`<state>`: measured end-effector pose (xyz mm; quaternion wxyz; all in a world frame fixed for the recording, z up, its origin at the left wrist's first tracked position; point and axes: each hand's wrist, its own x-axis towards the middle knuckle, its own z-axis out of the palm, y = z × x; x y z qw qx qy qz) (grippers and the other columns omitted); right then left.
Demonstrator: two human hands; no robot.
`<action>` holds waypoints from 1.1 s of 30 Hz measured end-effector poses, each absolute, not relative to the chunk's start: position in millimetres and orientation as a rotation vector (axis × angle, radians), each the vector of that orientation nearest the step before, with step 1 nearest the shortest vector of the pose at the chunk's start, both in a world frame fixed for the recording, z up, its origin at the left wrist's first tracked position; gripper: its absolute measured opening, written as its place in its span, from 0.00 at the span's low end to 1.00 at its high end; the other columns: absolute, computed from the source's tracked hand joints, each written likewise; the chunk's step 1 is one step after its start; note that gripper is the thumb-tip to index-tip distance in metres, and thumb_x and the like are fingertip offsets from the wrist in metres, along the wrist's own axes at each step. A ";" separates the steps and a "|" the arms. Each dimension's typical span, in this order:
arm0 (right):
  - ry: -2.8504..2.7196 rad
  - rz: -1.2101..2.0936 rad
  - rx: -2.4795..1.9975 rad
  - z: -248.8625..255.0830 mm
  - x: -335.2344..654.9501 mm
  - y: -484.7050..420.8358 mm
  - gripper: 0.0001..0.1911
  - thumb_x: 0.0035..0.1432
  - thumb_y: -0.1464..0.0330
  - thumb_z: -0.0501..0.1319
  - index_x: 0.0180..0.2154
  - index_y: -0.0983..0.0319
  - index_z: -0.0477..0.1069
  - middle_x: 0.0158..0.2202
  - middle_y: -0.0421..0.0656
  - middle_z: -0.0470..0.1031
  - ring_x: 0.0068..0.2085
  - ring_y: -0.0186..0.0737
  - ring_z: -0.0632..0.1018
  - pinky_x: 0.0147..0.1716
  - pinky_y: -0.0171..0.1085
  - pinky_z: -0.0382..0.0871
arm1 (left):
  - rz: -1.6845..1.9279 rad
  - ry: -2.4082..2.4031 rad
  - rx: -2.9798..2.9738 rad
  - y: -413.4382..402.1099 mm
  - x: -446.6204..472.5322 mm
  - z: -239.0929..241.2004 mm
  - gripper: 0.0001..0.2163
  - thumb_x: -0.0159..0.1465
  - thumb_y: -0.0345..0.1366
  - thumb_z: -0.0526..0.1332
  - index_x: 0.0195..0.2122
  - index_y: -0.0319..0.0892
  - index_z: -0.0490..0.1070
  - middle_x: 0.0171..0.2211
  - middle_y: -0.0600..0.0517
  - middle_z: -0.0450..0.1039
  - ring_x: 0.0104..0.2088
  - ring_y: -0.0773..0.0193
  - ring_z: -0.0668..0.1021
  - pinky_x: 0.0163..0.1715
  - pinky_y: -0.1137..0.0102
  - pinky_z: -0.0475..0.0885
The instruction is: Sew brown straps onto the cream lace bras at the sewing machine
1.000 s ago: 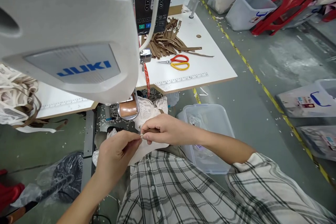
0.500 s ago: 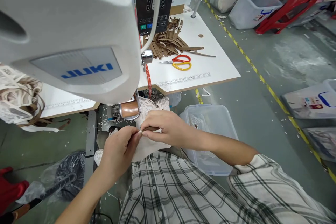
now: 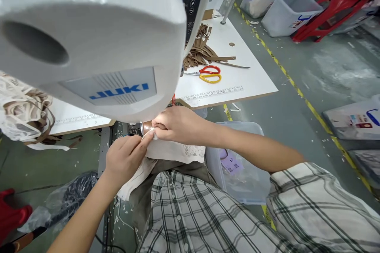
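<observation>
A white JUKI sewing machine head (image 3: 97, 43) fills the upper left. Just under its lower edge my right hand (image 3: 175, 125) is closed, pinching the edge of a white lace garment piece (image 3: 175, 152) up against the machine's copper-coloured part (image 3: 146, 126). My left hand (image 3: 124, 157) is closed too, pinching the same fabric edge from the left, fingertips nearly touching the right hand's. The fabric hangs down over my lap onto a plaid shirt (image 3: 192, 213). The needle area is hidden behind the machine head.
On the white table (image 3: 255, 81) lie red-and-yellow scissors (image 3: 209, 74) and a pile of brown straps (image 3: 200, 49). A clear plastic bin (image 3: 237, 166) stands by my right knee. More bins (image 3: 285, 8) sit on the floor beyond a yellow line. Lace pieces (image 3: 20, 114) pile at left.
Both hands have lifted the fabric edge up and forward to the underside of the machine head. My view has moved closer, so the machine head now hides most of the control panel.
</observation>
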<state>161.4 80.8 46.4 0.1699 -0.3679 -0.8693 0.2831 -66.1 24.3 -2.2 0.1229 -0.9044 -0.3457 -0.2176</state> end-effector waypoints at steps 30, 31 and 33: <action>-1.877 0.813 -1.114 -12.1 166.0 54.6 0.18 0.63 0.68 0.56 0.53 0.60 0.71 0.49 0.50 0.69 0.47 0.44 0.73 0.42 0.42 0.73 | -0.310 -1.235 -2.508 19.8 -29.3 23.0 0.15 0.66 0.28 0.54 0.53 0.36 0.67 0.18 0.58 0.64 0.18 0.65 0.68 0.19 0.67 0.52; -1.894 0.802 -1.111 -9.7 166.4 60.0 0.17 0.62 0.68 0.57 0.51 0.60 0.72 0.46 0.49 0.70 0.46 0.44 0.73 0.43 0.42 0.73 | -0.305 -1.256 -2.496 18.5 -26.7 22.8 0.15 0.66 0.29 0.54 0.53 0.35 0.67 0.18 0.57 0.65 0.18 0.65 0.68 0.19 0.67 0.52; -1.939 0.800 -1.123 -6.2 166.9 70.3 0.15 0.59 0.69 0.58 0.48 0.60 0.74 0.42 0.47 0.71 0.43 0.44 0.73 0.42 0.41 0.72 | -0.308 -1.296 -2.470 17.3 -22.2 22.7 0.15 0.66 0.29 0.54 0.53 0.34 0.66 0.19 0.56 0.66 0.19 0.65 0.68 0.19 0.67 0.53</action>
